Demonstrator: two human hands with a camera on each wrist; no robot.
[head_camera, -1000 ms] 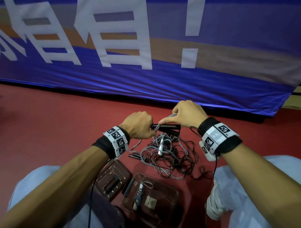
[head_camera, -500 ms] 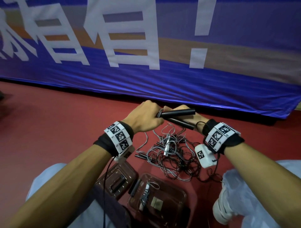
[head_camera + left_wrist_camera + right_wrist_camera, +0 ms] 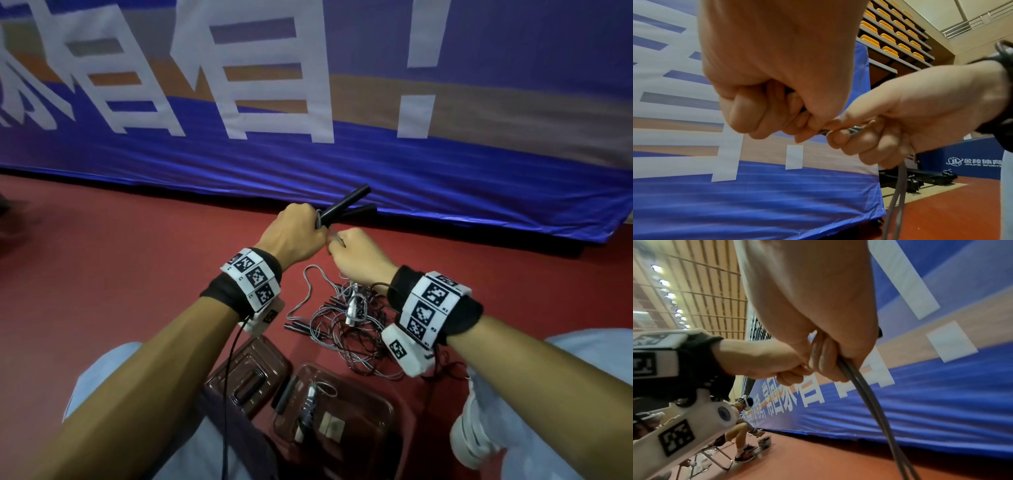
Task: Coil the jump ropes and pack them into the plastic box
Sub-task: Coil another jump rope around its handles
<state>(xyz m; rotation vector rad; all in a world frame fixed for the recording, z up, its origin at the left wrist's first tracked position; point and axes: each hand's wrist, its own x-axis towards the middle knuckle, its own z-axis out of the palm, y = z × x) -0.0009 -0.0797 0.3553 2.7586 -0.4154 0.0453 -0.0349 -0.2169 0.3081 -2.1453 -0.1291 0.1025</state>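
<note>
My left hand (image 3: 296, 233) grips two black jump rope handles (image 3: 346, 205), which stick up and to the right above the red floor. Just below it, my right hand (image 3: 356, 258) pinches the grey cord (image 3: 854, 129) of that rope where it leaves the handles. Two strands of that cord (image 3: 875, 410) hang down from my right fist. A tangled pile of ropes (image 3: 346, 322) lies on the floor under my hands. The brown plastic box (image 3: 376, 407) sits near my knees with a coiled rope (image 3: 310, 407) inside it.
The box's lid (image 3: 250, 373) lies left of the box. A blue banner (image 3: 342, 171) closes off the far side. My legs and a white shoe (image 3: 472, 442) flank the box. Another person (image 3: 740, 431) sits on a folding chair far to the left.
My left hand lifted the handles and tilted their free ends upward. My right hand left the handles, dropped below the left hand and took hold of the cord.
</note>
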